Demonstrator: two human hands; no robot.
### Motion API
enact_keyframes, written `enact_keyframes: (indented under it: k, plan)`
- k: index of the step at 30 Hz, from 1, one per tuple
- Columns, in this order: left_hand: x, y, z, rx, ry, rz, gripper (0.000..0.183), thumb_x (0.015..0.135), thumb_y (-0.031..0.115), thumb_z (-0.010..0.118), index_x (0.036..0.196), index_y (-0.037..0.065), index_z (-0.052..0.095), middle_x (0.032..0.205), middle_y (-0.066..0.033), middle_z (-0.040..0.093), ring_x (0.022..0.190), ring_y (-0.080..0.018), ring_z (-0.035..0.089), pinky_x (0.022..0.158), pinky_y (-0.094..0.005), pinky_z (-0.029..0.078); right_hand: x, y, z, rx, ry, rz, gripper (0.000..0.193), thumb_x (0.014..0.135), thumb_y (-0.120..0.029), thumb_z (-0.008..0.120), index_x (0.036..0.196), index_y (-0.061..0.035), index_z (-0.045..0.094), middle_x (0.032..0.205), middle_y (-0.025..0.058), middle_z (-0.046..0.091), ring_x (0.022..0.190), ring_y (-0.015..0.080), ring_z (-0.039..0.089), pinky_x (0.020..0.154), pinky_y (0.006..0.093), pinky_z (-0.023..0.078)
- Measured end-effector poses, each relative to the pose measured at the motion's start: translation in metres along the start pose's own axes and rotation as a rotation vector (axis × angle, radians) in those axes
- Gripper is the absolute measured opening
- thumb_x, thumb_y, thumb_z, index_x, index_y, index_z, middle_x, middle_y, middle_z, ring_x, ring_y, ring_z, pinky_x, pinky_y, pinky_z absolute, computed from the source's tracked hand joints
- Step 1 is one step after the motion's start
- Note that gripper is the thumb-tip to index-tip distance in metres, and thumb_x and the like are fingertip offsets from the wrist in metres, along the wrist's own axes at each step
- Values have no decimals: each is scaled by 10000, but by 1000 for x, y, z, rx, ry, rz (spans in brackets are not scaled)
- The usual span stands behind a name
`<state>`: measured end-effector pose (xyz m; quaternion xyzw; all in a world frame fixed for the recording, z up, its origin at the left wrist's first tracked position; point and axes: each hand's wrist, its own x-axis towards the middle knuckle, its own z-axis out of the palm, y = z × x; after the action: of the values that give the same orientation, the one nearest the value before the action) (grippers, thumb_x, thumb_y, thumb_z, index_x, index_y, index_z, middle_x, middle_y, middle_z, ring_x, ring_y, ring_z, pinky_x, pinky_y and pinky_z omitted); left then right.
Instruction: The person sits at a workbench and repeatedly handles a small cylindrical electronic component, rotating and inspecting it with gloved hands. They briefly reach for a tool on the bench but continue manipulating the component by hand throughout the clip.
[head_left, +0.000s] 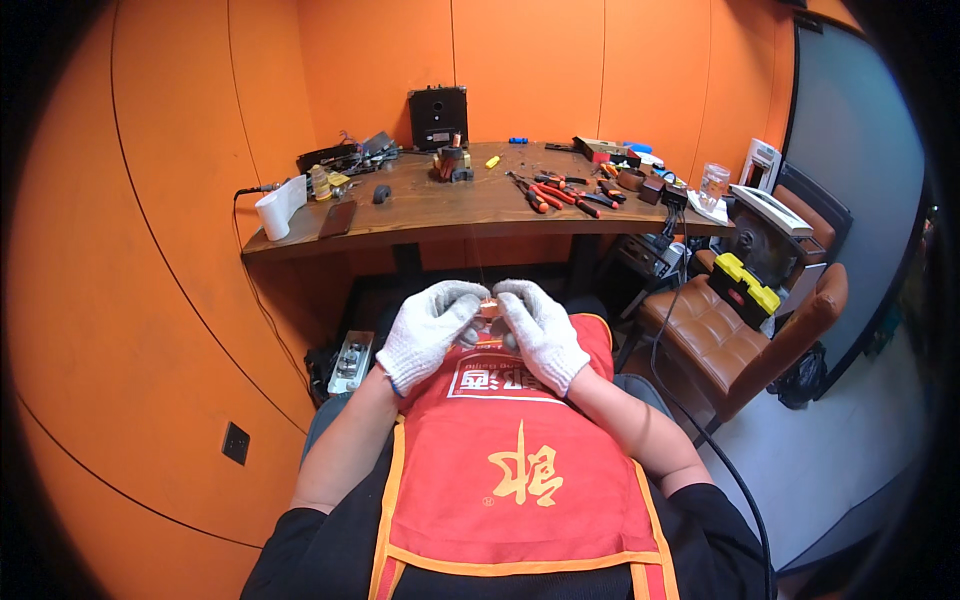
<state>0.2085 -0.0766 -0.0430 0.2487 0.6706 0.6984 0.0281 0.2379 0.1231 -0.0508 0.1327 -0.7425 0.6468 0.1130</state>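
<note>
Orange walls [530,60], wooden table [430,210]; my gloved left hand [438,318] and right hand [535,328] pinch a copper-coloured piece [490,308], grip snug: underway, I'd judge, remainder unclear.

Workshop-like room: red-handled pliers [555,191] on a wooden table [440,213].

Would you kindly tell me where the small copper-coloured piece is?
In the head view, the small copper-coloured piece is near the middle, held between the left hand and right hand, by the red apron's far edge.
</note>
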Motion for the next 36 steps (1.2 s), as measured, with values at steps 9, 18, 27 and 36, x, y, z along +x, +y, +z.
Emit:
enact_keyframes:
  k: [9,18,27,36]
  plan:
    - [1,9,-11,-3,-112,-169,302,1068,239,636,1240,-8,665,1000,-45,728,753,-74,653,698,-236,561,4,8,7,-89,6,-202,273,1099,-203,567,1277,-11,643,993,58,706,808,70,619,703,232,524]
    - [3,9,-13,80,-93,-147,299,1071,249,631,1237,3,668,982,-54,725,744,-87,658,699,-247,574,3,8,8,2,-42,-113,264,1086,-171,590,1298,-19,631,971,37,712,727,65,581,650,233,498]
    - [3,8,-10,157,-152,-189,283,1063,194,627,1262,-6,659,1057,-66,704,833,-117,675,801,-263,575,4,2,-6,93,-168,160,304,1087,-257,591,1249,-4,635,873,20,649,677,65,545,600,238,465]
    - [-16,-2,-19,63,-113,-277,357,1087,256,591,1302,-25,638,1002,-66,711,783,-92,663,729,-250,575,15,1,-3,78,-318,247,281,1065,-213,631,1241,6,636,875,32,654,684,85,560,607,231,463]
